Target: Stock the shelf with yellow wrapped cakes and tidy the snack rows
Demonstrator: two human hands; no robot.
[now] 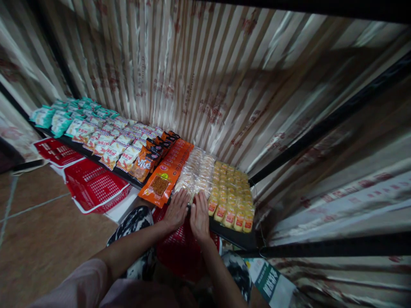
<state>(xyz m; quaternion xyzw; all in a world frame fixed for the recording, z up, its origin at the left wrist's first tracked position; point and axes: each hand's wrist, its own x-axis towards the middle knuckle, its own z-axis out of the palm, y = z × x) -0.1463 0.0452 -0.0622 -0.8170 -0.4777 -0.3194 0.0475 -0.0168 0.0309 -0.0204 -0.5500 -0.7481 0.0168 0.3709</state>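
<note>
Both palms face down on the front end of clear-wrapped, pale snack packs [196, 169], laid in rows on a black shelf [233, 236]. My left hand [176, 209] lies flat at their left front corner, fingers stretched out. Beside it, my right hand [199, 218] rests with fingers extended on the right front part. To the left of the pale packs is a long orange snack packet [167, 173] showing brown sticks. Yellow wrapped packs [229, 192] with red labels stand in rows to the right.
Farther left on the shelf are orange-black bags [146, 161], white snack bags [112, 147] and teal bags [61, 122]. Red baskets [96, 182] sit below the shelf. A striped curtain [180, 72] hangs behind, and a black pole [321, 128] slants along the right.
</note>
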